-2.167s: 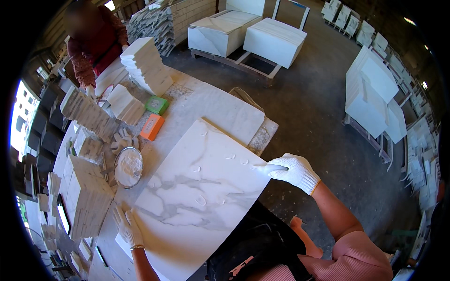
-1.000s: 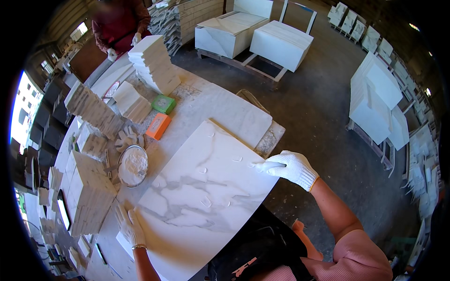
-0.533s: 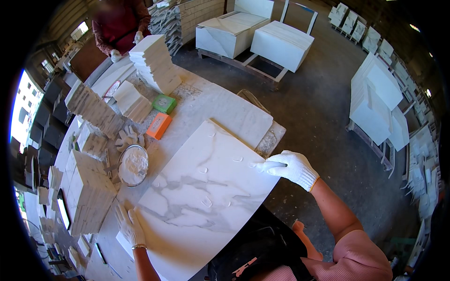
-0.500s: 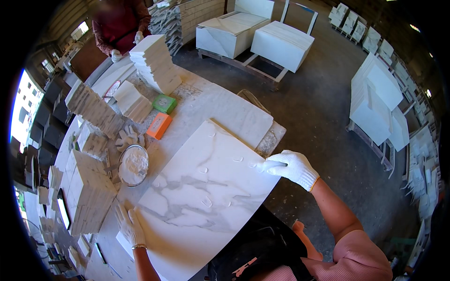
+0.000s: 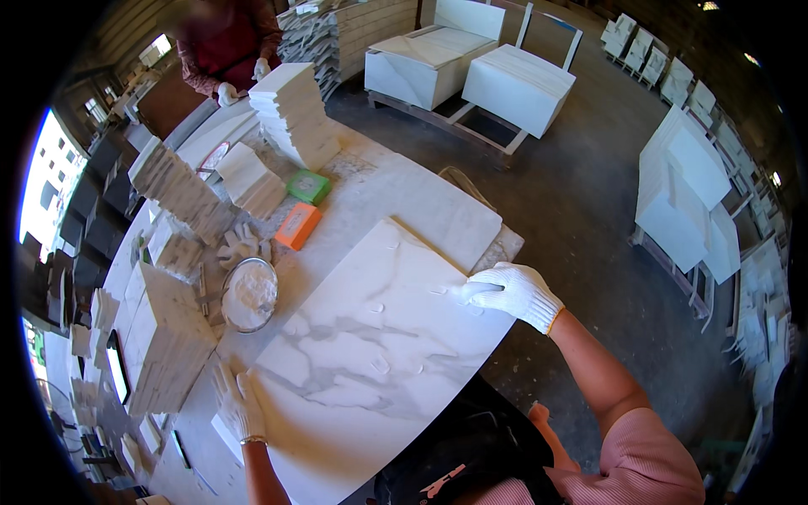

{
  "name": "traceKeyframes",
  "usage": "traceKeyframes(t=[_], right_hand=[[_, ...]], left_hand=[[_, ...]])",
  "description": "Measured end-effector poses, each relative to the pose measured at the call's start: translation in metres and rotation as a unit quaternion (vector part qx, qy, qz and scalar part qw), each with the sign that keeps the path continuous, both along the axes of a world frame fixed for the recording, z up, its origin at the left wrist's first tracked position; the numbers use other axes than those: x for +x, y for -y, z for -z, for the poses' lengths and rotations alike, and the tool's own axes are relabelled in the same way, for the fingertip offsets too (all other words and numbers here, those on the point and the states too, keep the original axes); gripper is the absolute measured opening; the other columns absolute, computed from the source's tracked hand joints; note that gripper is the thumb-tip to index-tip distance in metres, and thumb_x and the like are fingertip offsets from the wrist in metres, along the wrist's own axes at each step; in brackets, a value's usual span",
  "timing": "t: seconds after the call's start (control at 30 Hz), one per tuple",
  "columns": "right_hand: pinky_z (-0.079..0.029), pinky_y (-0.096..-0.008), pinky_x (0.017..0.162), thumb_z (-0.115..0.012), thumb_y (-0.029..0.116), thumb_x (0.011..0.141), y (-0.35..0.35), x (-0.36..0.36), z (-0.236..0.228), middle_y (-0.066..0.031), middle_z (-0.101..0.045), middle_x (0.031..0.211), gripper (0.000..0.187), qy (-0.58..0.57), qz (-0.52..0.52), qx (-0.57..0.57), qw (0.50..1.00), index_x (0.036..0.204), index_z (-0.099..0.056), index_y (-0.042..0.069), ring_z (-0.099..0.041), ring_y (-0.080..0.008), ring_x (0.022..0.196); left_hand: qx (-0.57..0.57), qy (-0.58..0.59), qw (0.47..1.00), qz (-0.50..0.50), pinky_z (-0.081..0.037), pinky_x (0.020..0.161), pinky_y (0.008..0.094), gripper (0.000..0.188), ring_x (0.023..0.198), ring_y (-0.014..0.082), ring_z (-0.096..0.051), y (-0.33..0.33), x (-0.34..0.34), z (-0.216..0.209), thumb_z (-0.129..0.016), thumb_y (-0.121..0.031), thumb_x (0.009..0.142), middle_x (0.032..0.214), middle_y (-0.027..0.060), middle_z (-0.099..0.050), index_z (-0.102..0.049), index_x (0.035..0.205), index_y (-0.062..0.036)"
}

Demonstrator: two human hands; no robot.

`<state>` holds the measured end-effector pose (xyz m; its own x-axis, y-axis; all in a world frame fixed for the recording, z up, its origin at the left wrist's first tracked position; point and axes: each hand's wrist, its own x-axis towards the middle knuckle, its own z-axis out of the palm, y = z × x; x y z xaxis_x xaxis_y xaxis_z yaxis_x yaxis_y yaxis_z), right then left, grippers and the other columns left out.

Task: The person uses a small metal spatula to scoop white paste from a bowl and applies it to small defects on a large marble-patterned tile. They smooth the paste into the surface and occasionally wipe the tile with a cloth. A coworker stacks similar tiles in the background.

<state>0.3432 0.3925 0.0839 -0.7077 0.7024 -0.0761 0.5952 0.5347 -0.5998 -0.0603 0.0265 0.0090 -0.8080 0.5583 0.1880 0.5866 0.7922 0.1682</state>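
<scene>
Right hand (image 5: 518, 294) shifted across slab (image 5: 358, 349), curled — hold unclear, left hand (image 5: 238, 407) flat, empty — white-filled bowl (image 5: 274, 286)

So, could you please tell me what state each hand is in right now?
Left hand: open, at the slab's left edge.
Right hand: closed around a pale tool.

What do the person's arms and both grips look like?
The left grip and right grip wear white knitted gloves; the right cuff is edged in yellow-orange. The right arm is bare below a pink, ribbed short sleeve; the left forearm is bare too.
</scene>
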Motion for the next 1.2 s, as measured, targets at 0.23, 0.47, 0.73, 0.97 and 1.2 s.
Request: traceKeyframes(t=[0.23, 0.47, 0.73, 0.97, 1.2], right_hand=[[-0.051, -0.0341, 0.080, -0.073, 0.040, 0.083, -0.0012, -0.0071, 0.0002, -0.0078, -0.071, 0.092, 0.034, -0.007, -0.009, 0.006, 1.000, 0.107, -0.077, 0.016, -0.066, -0.0243, 0.086], [-0.051, -0.0337, 0.079, -0.074, 0.040, 0.082, -0.0028, -0.0069, 0.0053, -0.0080, -0.071, 0.092, 0.035, -0.008, -0.012, 0.018, 1.000, 0.107, -0.077, 0.016, -0.067, -0.0241, 0.085], [-0.051, -0.0339, 0.079, -0.073, 0.039, 0.082, -0.0022, -0.0076, 0.0018, -0.0081, -0.071, 0.091, 0.033, -0.001, -0.015, 0.018, 1.000, 0.106, -0.078, 0.016, -0.066, -0.0236, 0.084], [-0.051, -0.0343, 0.079, -0.072, 0.041, 0.083, -0.0018, -0.0084, 0.0005, -0.0081, -0.071, 0.091, 0.034, 0.000, -0.017, 0.024, 1.000, 0.106, -0.078, 0.017, -0.066, -0.0240, 0.084], [-0.052, -0.0341, 0.079, -0.072, 0.042, 0.083, -0.0040, -0.0081, 0.0050, -0.0077, -0.072, 0.091, 0.034, -0.007, -0.022, 0.033, 0.999, 0.106, -0.078, 0.017, -0.066, -0.0236, 0.084]], left_hand=[[0.014, 0.001, 1.000, -0.003, -0.032, 0.115, 0.0467, 0.056, 0.141, 0.0432, -0.037, 0.0018, -0.0011, 0.0027, -0.042, -0.040, 0.104, 0.152, 0.0252, -0.041, -0.043, 0.149, -0.0070], [0.019, 0.000, 1.000, 0.003, -0.033, 0.115, 0.0474, 0.056, 0.141, 0.0437, -0.038, 0.0013, -0.0011, 0.0027, -0.042, -0.040, 0.104, 0.152, 0.0256, -0.041, -0.043, 0.149, -0.0066], [0.011, -0.010, 1.000, 0.006, -0.033, 0.115, 0.0475, 0.056, 0.140, 0.0439, -0.038, 0.0036, -0.0038, 0.0052, -0.042, -0.040, 0.104, 0.152, 0.0254, -0.041, -0.044, 0.148, -0.0060], [0.014, -0.003, 1.000, 0.000, -0.033, 0.115, 0.0474, 0.055, 0.140, 0.0437, -0.038, 0.0015, -0.0019, 0.0038, -0.043, -0.039, 0.104, 0.152, 0.0257, -0.041, -0.044, 0.148, -0.0066], [0.010, -0.004, 1.000, 0.001, -0.033, 0.115, 0.0469, 0.055, 0.140, 0.0434, -0.039, 0.0013, -0.0022, 0.0028, -0.043, -0.039, 0.104, 0.152, 0.0250, -0.041, -0.044, 0.148, -0.0058]])
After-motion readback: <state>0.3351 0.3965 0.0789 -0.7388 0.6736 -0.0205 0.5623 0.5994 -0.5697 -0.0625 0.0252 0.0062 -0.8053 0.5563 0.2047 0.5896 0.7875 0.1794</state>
